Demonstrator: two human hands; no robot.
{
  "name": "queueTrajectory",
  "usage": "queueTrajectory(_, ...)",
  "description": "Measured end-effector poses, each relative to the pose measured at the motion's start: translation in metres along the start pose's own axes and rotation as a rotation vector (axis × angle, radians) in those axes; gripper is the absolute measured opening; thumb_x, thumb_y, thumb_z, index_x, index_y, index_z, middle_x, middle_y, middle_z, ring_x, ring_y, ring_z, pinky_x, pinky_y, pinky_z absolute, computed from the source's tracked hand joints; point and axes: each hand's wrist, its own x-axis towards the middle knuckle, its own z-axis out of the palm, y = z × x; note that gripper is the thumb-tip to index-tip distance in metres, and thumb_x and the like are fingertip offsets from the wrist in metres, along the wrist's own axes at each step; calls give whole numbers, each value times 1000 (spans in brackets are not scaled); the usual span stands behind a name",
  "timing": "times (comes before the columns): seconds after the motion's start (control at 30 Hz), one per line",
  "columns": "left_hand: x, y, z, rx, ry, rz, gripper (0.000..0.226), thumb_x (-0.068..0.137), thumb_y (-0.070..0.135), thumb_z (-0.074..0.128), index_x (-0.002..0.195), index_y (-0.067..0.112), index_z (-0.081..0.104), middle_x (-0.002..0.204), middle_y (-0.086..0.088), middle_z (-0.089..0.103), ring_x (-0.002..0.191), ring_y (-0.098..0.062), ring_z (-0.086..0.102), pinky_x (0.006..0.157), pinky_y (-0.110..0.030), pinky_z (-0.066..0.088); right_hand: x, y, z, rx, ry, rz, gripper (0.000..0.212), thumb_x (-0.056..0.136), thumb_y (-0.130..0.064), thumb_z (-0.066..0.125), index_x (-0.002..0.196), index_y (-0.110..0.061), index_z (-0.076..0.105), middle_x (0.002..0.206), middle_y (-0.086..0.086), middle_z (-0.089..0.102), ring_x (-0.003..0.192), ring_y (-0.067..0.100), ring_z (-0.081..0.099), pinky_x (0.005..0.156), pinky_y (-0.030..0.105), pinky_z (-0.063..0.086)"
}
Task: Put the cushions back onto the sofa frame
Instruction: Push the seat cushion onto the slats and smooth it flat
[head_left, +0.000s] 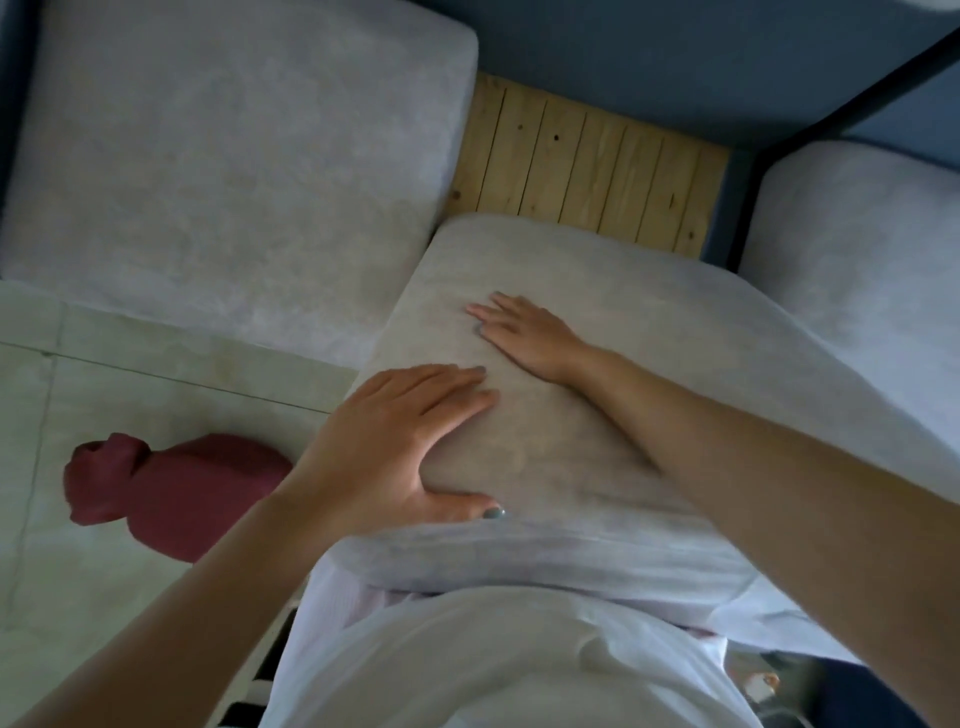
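Observation:
A grey seat cushion (597, 291) lies over the middle of the sofa frame, its near end sticking out toward my body. My left hand (400, 441) presses flat on its near left part, fingers straight and thumb spread. Farther in, my right hand (524, 332) rests flat on the cushion top with fingers extended. Bare wooden slats (587, 166) of the sofa frame show beyond the cushion's far edge. A second grey cushion (223, 156) sits in place on the left. A third grey cushion (857, 244) sits on the right.
The blue sofa back (649, 52) runs along the top, with a dark frame bar (857, 88) at the upper right. A dark red cloth bundle (171, 488) lies on the pale tiled floor (130, 374) at the left. My white clothing fills the bottom.

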Motion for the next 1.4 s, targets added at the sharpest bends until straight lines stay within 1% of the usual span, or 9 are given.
queueTrajectory(0.13, 5, 11, 0, 33, -10, 18, 88, 74, 75, 59, 140, 15, 53, 149, 1, 46, 134, -16, 45, 109, -30, 33, 6, 12, -33, 94, -148, 18, 53, 106, -41, 29, 155, -24, 21, 163, 2, 13, 150, 19, 10, 117, 26, 5)
queueTrajectory(0.27, 22, 32, 5, 85, -78, 83, 93, 75, 77, 53, 143, 14, 49, 153, 1, 42, 139, -17, 41, 111, -36, 31, -23, 34, -21, 140, 106, 128, 57, 107, -40, 25, 156, -16, 10, 165, 2, 5, 151, 19, 6, 120, 33, 7)
queueTrajectory(0.4, 36, 47, 9, 164, -156, 68, 101, 73, 83, 47, 148, 16, 41, 157, 0, 34, 144, -20, 33, 116, -40, 27, -20, 48, -21, 78, -162, 157, 61, 106, -46, 21, 157, -17, 8, 165, 2, 4, 151, 18, 6, 119, 32, 5)
queueTrajectory(0.6, 46, 67, 18, 244, -180, 26, 111, 63, 88, 40, 144, 12, 47, 152, -9, 43, 139, -29, 42, 112, -49, 36, -39, 63, -4, 50, 25, 243, 62, 105, -46, 18, 157, -14, 2, 165, 5, -2, 151, 20, 1, 121, 38, 3)
queueTrajectory(0.7, 53, 71, 22, 261, -152, 47, 111, 64, 88, 40, 142, 10, 49, 151, -9, 45, 138, -29, 43, 112, -50, 36, -27, 75, -16, 76, -107, 233, 63, 105, -48, 18, 157, -12, 8, 164, 6, 4, 151, 21, 7, 121, 37, 5)
queueTrajectory(0.87, 58, 65, 22, 264, -163, 83, 108, 67, 88, 41, 143, 12, 48, 151, -8, 44, 138, -28, 42, 112, -50, 36, -51, 80, -31, 117, 93, 254, 60, 107, -42, 21, 156, -9, 12, 164, 8, 8, 151, 22, 10, 119, 36, 9)
queueTrajectory(1.0, 62, 67, 23, 283, -125, 109, 103, 70, 87, 43, 140, 13, 52, 149, -8, 47, 135, -30, 46, 110, -51, 38, -48, 88, -27, 31, -144, 232, 62, 105, -47, 19, 156, -11, 15, 164, 7, 13, 150, 21, 14, 121, 37, 10)
queueTrajectory(1.23, 68, 73, 23, 321, -177, 171, 97, 76, 85, 38, 142, 15, 50, 149, -8, 46, 135, -30, 46, 111, -50, 37, -83, 100, -11, -31, -40, 222, 61, 106, -46, 18, 156, -12, 11, 164, 6, 9, 150, 20, 11, 120, 36, 9)
queueTrajectory(1.4, 80, 81, 27, 338, -108, 216, 89, 81, 79, 40, 138, 12, 55, 145, -13, 51, 130, -34, 50, 108, -50, 41, -74, 131, -68, 139, 52, 304, 58, 103, -49, 32, 149, -14, 38, 156, 6, 33, 142, 25, 33, 118, 40, 23)
